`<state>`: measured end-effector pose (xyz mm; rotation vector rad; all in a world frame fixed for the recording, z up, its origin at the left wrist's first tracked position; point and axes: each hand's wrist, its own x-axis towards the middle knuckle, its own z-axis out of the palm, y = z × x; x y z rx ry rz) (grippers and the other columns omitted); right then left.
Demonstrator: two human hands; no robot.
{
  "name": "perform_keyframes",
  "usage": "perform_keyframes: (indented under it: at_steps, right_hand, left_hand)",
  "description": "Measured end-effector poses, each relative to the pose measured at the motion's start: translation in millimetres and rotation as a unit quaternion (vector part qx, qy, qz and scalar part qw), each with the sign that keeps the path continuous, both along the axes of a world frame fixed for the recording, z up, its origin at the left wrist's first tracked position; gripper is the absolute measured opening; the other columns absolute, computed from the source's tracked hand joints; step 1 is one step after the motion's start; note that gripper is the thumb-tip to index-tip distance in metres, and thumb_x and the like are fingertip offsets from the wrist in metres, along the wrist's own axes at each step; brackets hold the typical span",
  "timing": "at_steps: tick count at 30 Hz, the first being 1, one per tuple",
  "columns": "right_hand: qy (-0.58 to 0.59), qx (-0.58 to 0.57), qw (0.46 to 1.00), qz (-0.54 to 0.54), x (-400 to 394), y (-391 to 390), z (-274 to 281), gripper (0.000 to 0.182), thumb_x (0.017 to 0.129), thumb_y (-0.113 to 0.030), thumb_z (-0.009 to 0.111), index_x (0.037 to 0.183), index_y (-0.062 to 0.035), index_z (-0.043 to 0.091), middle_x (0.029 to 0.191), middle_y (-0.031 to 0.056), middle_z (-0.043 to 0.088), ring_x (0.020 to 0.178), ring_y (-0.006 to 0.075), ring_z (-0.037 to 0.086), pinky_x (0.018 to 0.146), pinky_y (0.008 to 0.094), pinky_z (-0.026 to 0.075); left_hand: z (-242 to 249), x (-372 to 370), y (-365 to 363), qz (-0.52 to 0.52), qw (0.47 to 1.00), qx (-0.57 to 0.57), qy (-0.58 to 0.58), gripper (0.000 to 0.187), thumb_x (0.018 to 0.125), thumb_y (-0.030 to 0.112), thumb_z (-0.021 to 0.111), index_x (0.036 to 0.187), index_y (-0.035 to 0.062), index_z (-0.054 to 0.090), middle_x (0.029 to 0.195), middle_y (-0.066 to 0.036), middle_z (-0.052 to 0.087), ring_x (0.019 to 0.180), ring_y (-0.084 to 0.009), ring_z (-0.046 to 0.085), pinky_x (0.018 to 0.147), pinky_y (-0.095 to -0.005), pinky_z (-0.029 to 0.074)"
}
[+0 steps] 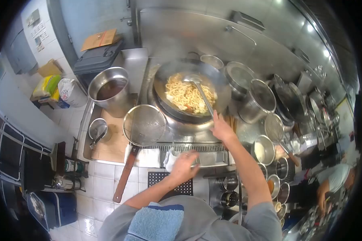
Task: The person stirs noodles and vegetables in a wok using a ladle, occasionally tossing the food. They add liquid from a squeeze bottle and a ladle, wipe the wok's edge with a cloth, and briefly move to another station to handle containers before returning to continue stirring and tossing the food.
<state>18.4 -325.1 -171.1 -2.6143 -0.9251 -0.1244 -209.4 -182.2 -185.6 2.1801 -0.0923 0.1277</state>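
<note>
My right hand [222, 127] is closed round the handle of a long metal ladle [204, 96]. The ladle's round head rests among thick noodles [185, 95] in a steaming wok [161, 82], which sits on the burner. Nearer to me, my left hand [184, 165] hovers at the front edge of the stove, fingers apart, right beside a crumpled white cloth [170, 158]. To the left, a round mesh strainer [144, 124] with a wooden handle lies across the counter, its handle jutting past the edge toward me.
A deep pot of dark liquid [110, 89] and a small metal pot [98, 128] stand on the left. Lidded pots [256, 102] crowd the right of the wok, with several bowls [263, 150] nearer. Another person [330, 182] is at far right.
</note>
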Motion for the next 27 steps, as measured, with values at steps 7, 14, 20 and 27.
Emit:
perform_keyframes:
  at_steps: [7,14,20,27]
  right_hand:
    - [0.488,0.319,0.811,-0.042,44,-6,49,0.03,0.091,-0.011,0.057,0.119,-0.0031,0.047,0.066,0.0001,0.045,0.05,0.009,0.045,0.04,0.0282,0.042]
    - [0.494,0.18,0.85,0.019,47,32,54,0.045,0.092,-0.014,0.052,0.135,-0.0101,0.038,0.062,0.0011,0.045,0.046,0.0101,0.044,0.038,0.028,0.04]
    - [0.188,-0.15,0.963,0.12,14,-55,89,0.071,0.09,-0.017,0.053,0.151,-0.0167,0.017,0.102,0.0272,0.063,0.089,0.0403,0.063,0.079,0.0455,0.049]
    - [0.181,-0.159,0.968,0.064,-19,-131,160,0.08,0.084,-0.018,0.062,0.151,-0.0131,0.017,0.1,0.0312,0.061,0.091,0.0459,0.06,0.08,0.0478,0.047]
  left_hand:
    - [-97,-2,53,0.169,0.964,0.178,0.102,0.079,0.067,0.033,0.08,0.123,-0.0063,0.039,0.119,-0.026,0.055,0.11,-0.0398,0.053,0.093,-0.0439,0.045]
    - [-112,12,58,0.187,0.867,-0.413,0.205,0.052,0.08,0.033,0.07,0.114,-0.0035,0.054,0.098,-0.019,0.067,0.088,-0.0365,0.067,0.078,-0.0455,0.055]
    - [-35,46,58,0.147,0.584,-0.787,0.133,0.045,0.093,0.025,0.046,0.127,-0.0049,0.046,0.116,-0.025,0.06,0.103,-0.0377,0.062,0.093,-0.0477,0.051]
    - [15,131,74,0.092,0.655,-0.718,0.218,0.04,0.095,0.05,0.044,0.121,0.0204,0.053,0.11,-0.006,0.062,0.105,-0.0265,0.057,0.082,-0.0455,0.049]
